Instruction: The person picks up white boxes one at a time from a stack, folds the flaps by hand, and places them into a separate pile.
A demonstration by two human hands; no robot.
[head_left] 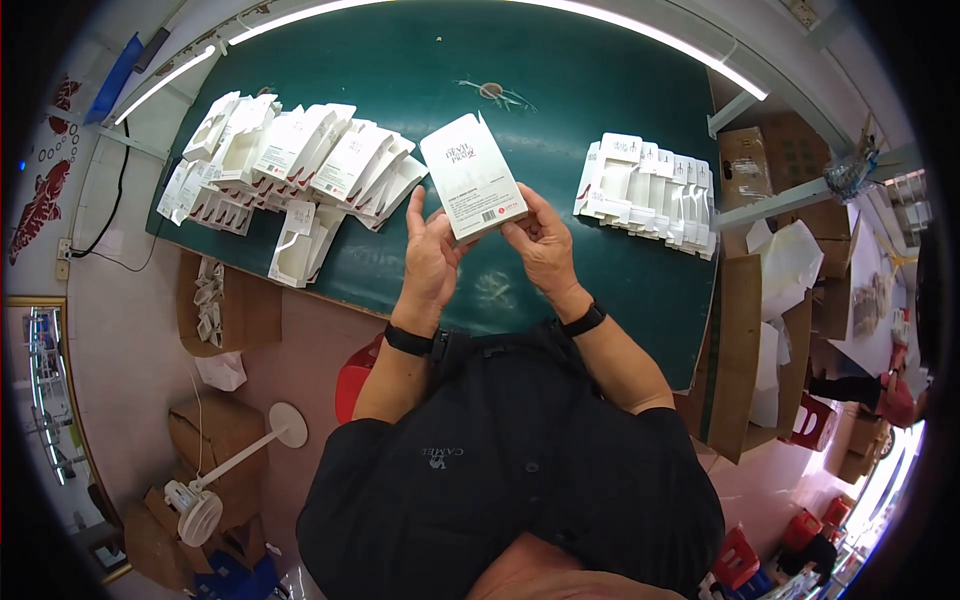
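Observation:
Over the near middle of the green table [520,290], I hold up a white cardboard box [468,178], tilted, with a printed panel facing me and a flap standing up at its top edge. My right hand [545,245] grips the lower right corner between thumb and fingers. At the lower left, my left hand [430,265] holds the bottom of the box, its index finger stretched up beside it and the other fingers partly hidden. To the left lie overlapping rows of white boxes with cut-out windows [345,160]. A similar row of boxes [650,190] lies at the right.
A brown carton with white pieces [190,300] stands below the table's left edge. Another open carton [730,350] is at the right edge. A white fan [195,510] and a red stool [355,380] are near me. Lamp tubes [640,40] hang above the far side.

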